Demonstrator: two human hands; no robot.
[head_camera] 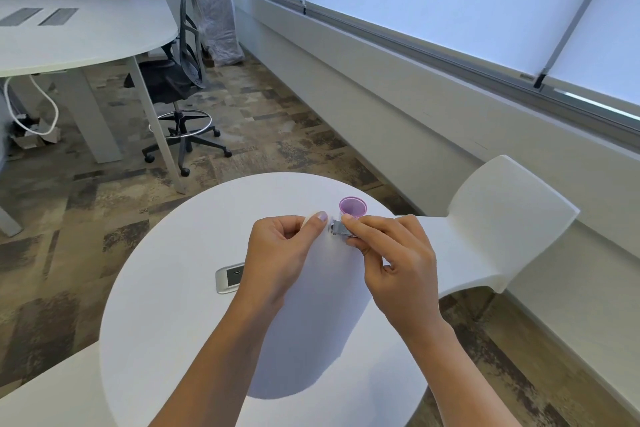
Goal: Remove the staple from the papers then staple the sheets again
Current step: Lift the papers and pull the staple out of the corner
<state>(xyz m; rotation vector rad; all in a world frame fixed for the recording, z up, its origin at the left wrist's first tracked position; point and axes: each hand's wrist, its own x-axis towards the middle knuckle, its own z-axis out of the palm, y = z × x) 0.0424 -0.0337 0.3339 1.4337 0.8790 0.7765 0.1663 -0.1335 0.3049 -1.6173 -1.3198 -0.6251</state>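
White sheets of paper [332, 274] are held up over the round white table [166, 315]. My left hand [280, 253] pinches their top corner between thumb and fingers. My right hand [391, 253] grips a small metal staple tool [341, 228], its jaws pressed at the paper's top edge right beside my left thumb. Most of the tool is hidden by my fingers, and the staple itself cannot be seen.
A small purple cup [352, 207] stands on the table just beyond my hands. A grey power socket plate [229, 277] is set into the table to the left. A white chair [498, 229] stands at the right, an office chair [180, 87] and desk [79, 35] farther left.
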